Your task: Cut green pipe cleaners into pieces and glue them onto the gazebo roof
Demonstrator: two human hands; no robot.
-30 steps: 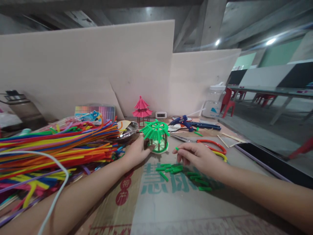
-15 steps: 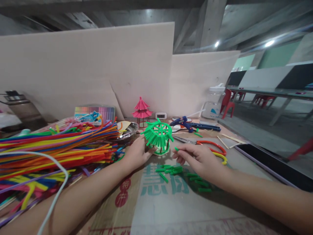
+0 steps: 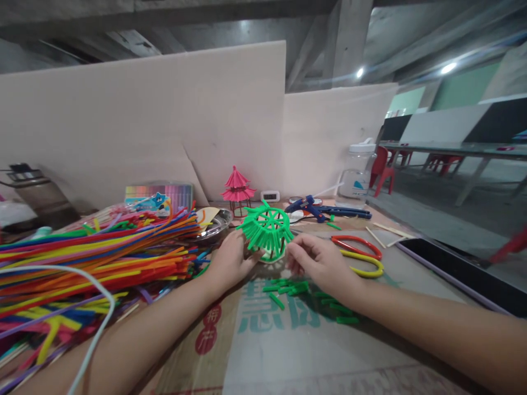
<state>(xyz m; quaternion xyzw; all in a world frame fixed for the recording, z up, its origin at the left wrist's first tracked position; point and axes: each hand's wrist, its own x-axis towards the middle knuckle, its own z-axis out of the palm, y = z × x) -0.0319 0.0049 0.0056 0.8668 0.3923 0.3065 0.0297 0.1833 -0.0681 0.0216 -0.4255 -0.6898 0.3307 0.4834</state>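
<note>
A small pavilion model [image 3: 267, 233] with a green pipe-cleaner roof, dark posts and a pale round base stands in the middle. My left hand [image 3: 234, 258] is closed around its left side, thumb by the base. At the roof's right edge, my right hand [image 3: 315, 258] is pinched; the short green piece it carried is hidden by the fingers. Several cut green pipe-cleaner pieces [image 3: 288, 286] lie on the cardboard [image 3: 263, 356] below, some in the right hand's shadow. Orange-and-yellow-handled scissors [image 3: 366, 269] lie just past that hand.
Bundles of coloured pipe cleaners [image 3: 102, 247] cover the left side, with a white cable [image 3: 102, 288] in front. Behind stand a pink pavilion [image 3: 237, 189], a metal bowl [image 3: 216, 222], a blue glue gun [image 3: 308, 206] and a clear jug [image 3: 357, 175]. A phone [image 3: 465, 274] lies right.
My right hand has moved left and slightly up, bringing the green piece against the roof's right edge. My left hand still holds the model in nearly the same spot.
</note>
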